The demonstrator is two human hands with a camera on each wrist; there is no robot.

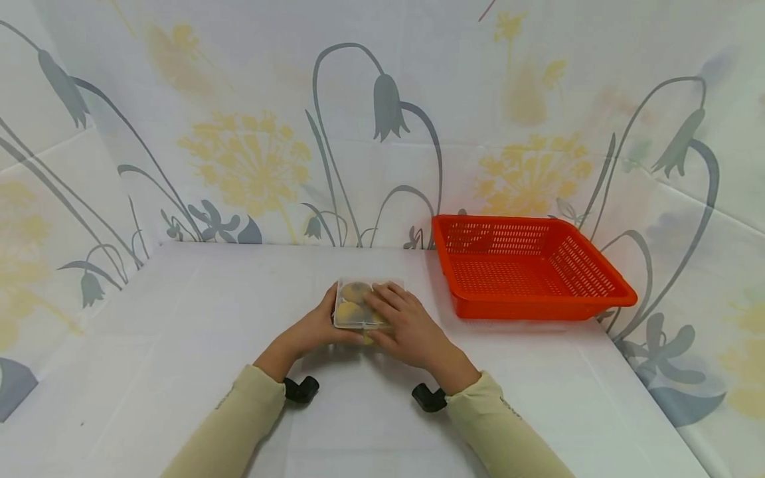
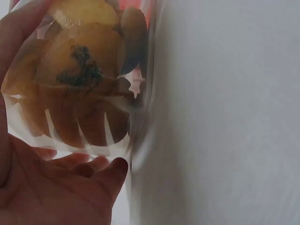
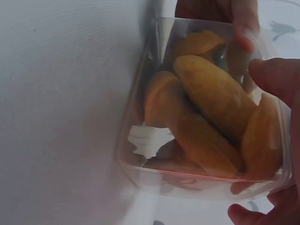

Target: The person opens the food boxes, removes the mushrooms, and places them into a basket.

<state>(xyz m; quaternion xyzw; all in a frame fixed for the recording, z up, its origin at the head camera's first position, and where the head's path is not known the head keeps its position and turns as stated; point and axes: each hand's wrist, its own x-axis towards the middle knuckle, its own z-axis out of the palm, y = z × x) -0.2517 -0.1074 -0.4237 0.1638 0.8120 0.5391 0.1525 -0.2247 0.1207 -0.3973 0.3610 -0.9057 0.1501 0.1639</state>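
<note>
A clear plastic box (image 1: 363,324) with yellow-brown rounded pieces (image 1: 350,312) inside stands on the white table in the head view. My left hand (image 1: 317,332) grips its left side, the thumb along the front. Across the lid's right part lie the fingers of my right hand (image 1: 412,328), its thumb at the front wall. One rounded piece (image 2: 86,70) bears a dark speckled patch in the left wrist view. Through the front wall, the right wrist view shows several longish pieces (image 3: 213,93); whether they are buns or something else I cannot tell.
A red plastic basket (image 1: 496,309) with slotted walls stands at the back right of the white table (image 1: 149,332). Behind and at both sides hangs a white cloth (image 1: 257,66) printed with grey and yellow flowers. Black wrist mounts (image 1: 301,390) sit at both cuffs.
</note>
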